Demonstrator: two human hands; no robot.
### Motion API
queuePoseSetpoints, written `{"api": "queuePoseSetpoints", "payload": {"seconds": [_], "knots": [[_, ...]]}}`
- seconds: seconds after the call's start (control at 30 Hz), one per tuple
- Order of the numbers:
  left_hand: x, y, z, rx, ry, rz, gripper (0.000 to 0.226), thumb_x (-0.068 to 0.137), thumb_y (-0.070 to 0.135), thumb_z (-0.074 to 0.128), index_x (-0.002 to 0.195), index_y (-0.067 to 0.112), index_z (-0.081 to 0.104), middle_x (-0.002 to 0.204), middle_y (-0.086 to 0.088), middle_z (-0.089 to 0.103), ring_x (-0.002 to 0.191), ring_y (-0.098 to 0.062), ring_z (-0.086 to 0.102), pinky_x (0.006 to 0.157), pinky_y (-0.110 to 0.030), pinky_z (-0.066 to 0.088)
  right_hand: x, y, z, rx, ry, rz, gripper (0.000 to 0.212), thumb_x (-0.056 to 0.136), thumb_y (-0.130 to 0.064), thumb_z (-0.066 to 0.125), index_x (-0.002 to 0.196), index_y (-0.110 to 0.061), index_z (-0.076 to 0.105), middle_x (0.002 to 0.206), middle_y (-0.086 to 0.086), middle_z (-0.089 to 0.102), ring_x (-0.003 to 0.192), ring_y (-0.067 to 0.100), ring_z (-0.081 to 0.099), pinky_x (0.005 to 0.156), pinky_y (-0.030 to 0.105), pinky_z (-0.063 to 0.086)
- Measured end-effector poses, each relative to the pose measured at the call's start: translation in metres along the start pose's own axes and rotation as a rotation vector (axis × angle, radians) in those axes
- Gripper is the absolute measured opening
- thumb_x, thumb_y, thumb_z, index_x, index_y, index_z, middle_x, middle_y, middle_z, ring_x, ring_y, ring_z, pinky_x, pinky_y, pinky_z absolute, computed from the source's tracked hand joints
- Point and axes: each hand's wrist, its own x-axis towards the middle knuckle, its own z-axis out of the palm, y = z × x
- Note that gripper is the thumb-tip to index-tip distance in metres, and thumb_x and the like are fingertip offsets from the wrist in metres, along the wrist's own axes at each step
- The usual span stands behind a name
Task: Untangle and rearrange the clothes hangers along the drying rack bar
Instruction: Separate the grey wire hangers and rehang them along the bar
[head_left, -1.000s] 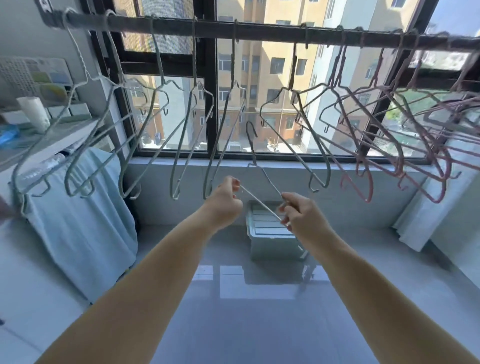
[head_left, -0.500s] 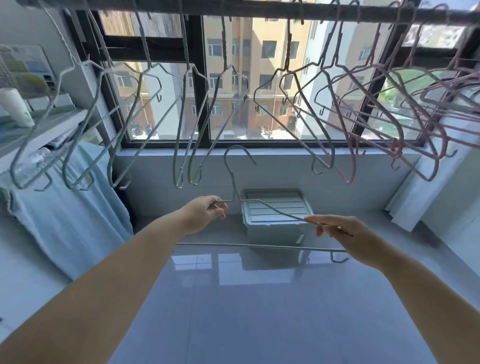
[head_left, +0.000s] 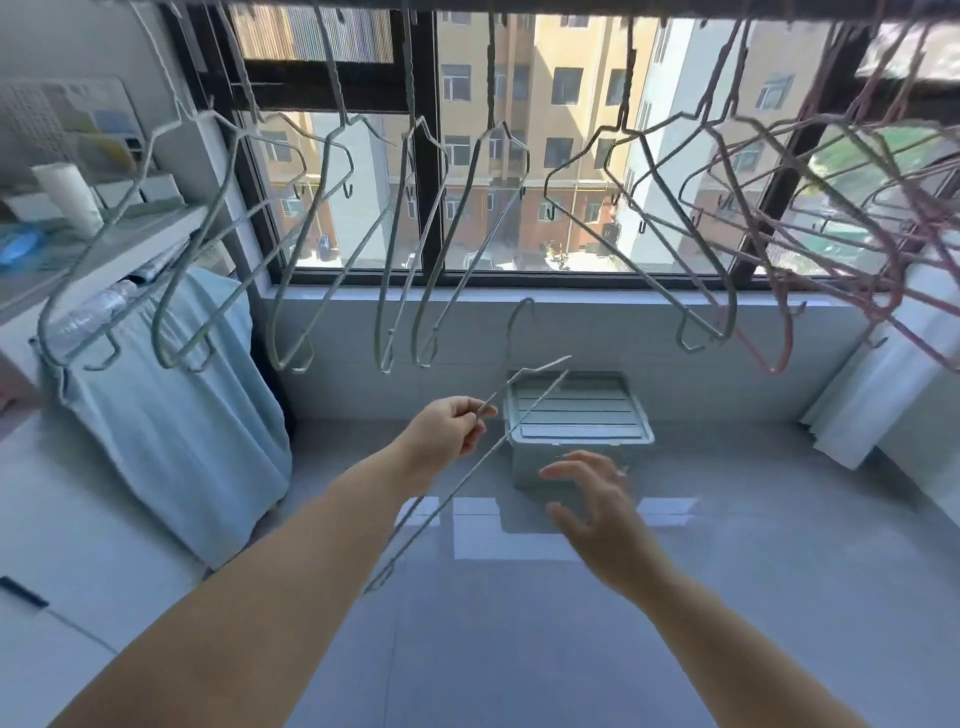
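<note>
A dark drying rack bar (head_left: 571, 4) runs along the top edge of the view. Several pale green wire hangers (head_left: 332, 234) hang from it at left and centre. At right, a grey hanger (head_left: 639, 228) and several pink hangers (head_left: 841, 218) overlap in a tangle. My left hand (head_left: 449, 428) pinches a loose grey-white hanger (head_left: 467, 478) off the bar; its hook points up and its long bar slants down to the left. My right hand (head_left: 595, 512) hovers just right of it with fingers spread, holding nothing.
A grey lidded plastic box (head_left: 576, 421) sits on the tiled floor under the window. A light blue cloth (head_left: 171, 415) drapes over a white unit at left, with a shelf of items above. A white curtain (head_left: 883, 384) hangs at right.
My right hand has let go of the loose hanger and opened. The hanger, level before, now swings down slanted from my left hand. The view tilted down slightly.
</note>
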Motion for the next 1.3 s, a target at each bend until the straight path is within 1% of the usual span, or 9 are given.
{"api": "queuePoseSetpoints", "payload": {"seconds": [0.2,0.37,0.47,0.6,0.7,0.83,0.97,1.07,1.3], "knots": [[0.005,0.019,0.029,-0.299,0.029,-0.038,0.034,0.093,-0.007,0.027,0.089,0.012,0.055,0.073,0.001,0.048,0.062,-0.004,0.042,0.051,-0.007,0.039,-0.028,-0.056,0.032,0.287,-0.256,0.09,0.032,0.095,-0.035,0.043,0.123,-0.022,0.049,0.117,-0.01,0.042,0.118,0.008,0.044,0.106,0.029,0.034],[0.01,0.038,0.033,-0.38,0.121,0.03,0.036,0.093,-0.007,0.025,0.088,0.012,0.054,0.07,0.002,0.046,0.06,-0.005,0.039,0.054,-0.014,0.033,-0.032,-0.076,0.034,0.394,-0.148,0.096,0.023,0.097,-0.03,0.039,0.112,-0.023,0.055,0.103,-0.009,0.05,0.109,0.008,0.047,0.089,0.013,0.034],[0.011,0.045,0.034,-0.455,0.144,0.038,0.035,0.094,-0.006,0.025,0.089,0.011,0.055,0.07,0.001,0.046,0.06,-0.006,0.039,0.053,-0.015,0.033,-0.031,-0.081,0.032,0.393,-0.068,0.109,0.011,0.095,-0.028,0.04,0.094,-0.033,0.049,0.092,-0.014,0.05,0.102,0.011,0.048,0.083,0.015,0.033],[0.002,0.057,0.039,-0.538,0.105,0.057,0.027,0.093,-0.006,0.031,0.104,0.003,0.054,0.079,-0.002,0.053,0.066,-0.008,0.048,0.057,-0.015,0.042,-0.035,-0.085,0.03,0.402,0.056,0.16,0.024,0.096,-0.012,0.032,0.084,-0.03,0.043,0.088,-0.006,0.057,0.096,0.011,0.048,0.078,0.011,0.035],[-0.012,0.067,0.039,-0.367,0.048,0.149,0.024,0.09,-0.004,0.044,0.111,0.001,0.054,0.094,-0.005,0.062,0.085,-0.013,0.058,0.073,-0.021,0.047,-0.037,-0.091,0.022,0.451,0.147,0.133,0.023,0.096,-0.015,0.028,0.091,-0.033,0.042,0.076,0.005,0.058,0.072,0.013,0.054,0.063,0.016,0.04],[-0.038,0.087,0.04,0.016,0.061,0.347,0.021,0.087,0.007,0.056,0.098,0.025,0.054,0.109,-0.002,0.061,0.103,-0.018,0.058,0.092,-0.029,0.047,-0.029,-0.103,-0.003,0.419,0.21,0.035,0.021,0.095,-0.018,0.029,0.094,-0.032,0.044,0.044,-0.006,0.044,0.046,0.007,0.041,0.054,0.028,0.035],[-0.062,0.112,0.042,0.069,0.006,0.43,0.029,0.091,0.015,0.05,0.114,0.029,0.043,0.114,0.002,0.057,0.104,-0.012,0.056,0.07,-0.016,0.051,-0.018,-0.125,-0.041,0.427,0.303,-0.077,0.022,0.09,-0.033,0.026,0.092,-0.032,0.047,0.044,-0.016,0.05,0.042,0.005,0.043,0.044,0.013,0.03],[-0.071,0.128,0.043,0.104,0.028,0.504,0.047,0.092,0.02,0.049,0.135,0.024,0.032,0.112,0.001,0.059,0.098,-0.008,0.058,0.078,-0.017,0.05,-0.008,-0.14,-0.065,0.408,0.374,-0.144,0.021,0.088,-0.034,0.026,0.087,-0.031,0.047,0.047,-0.013,0.054,0.047,0.002,0.05,0.045,0.012,0.034],[-0.075,0.161,0.042,0.187,0.048,0.607,0.058,0.089,0.033,0.047,0.141,0.021,0.024,0.098,0.006,0.067,0.079,0.006,0.062,0.068,0.001,0.041,0.014,-0.162,-0.092,0.323,0.462,-0.193,0.031,0.091,-0.029,0.027,0.105,-0.018,0.053,0.066,-0.007,0.058,0.057,0.006,0.054,0.051,0.017,0.038]]}}
